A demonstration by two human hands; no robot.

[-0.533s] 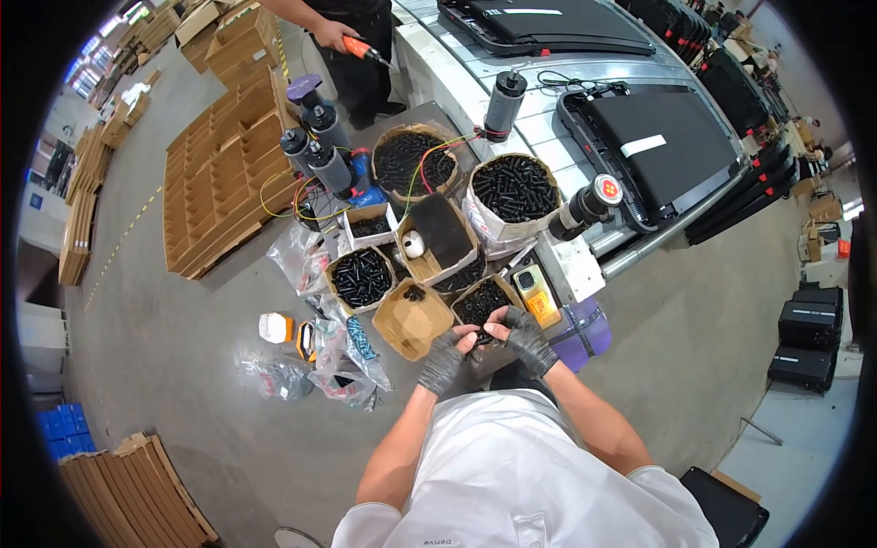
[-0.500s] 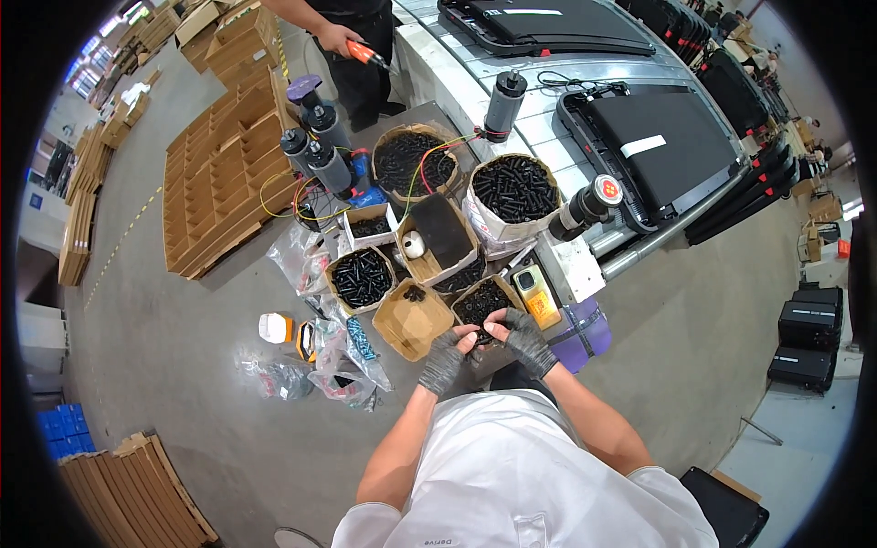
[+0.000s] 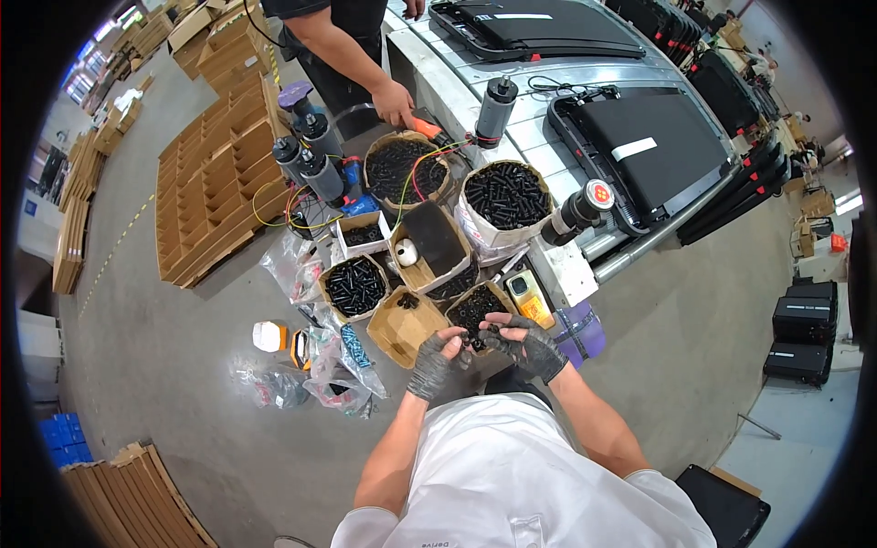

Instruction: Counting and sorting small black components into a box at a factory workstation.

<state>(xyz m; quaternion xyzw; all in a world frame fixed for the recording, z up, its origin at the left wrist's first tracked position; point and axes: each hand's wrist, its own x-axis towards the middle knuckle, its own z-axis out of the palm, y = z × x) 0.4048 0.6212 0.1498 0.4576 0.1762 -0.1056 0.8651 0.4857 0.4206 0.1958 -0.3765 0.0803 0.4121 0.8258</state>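
Observation:
Both of my hands wear dark grey gloves and are held together above a small cardboard box of black screws (image 3: 477, 309). My left hand (image 3: 435, 358) is cupped, with small black parts pinched at its fingertips. My right hand (image 3: 528, 345) meets it from the right, its fingers closed on the same small black parts. Just left of my left hand stands a nearly empty cardboard box (image 3: 403, 324) holding only a few black pieces.
Around these sit several boxes and a bag (image 3: 503, 199) of black screws, plastic bags (image 3: 322, 365) on the floor, black bottles (image 3: 307, 164), and a yellow meter (image 3: 527, 297). Another person's hand (image 3: 395, 100) holds an orange tool over a basket. Black treadmills (image 3: 660, 151) lie on a conveyor behind.
My hands stay together over the screw box, fingers shifting slightly. The other person's hand with the orange tool has come down toward the basket of screws.

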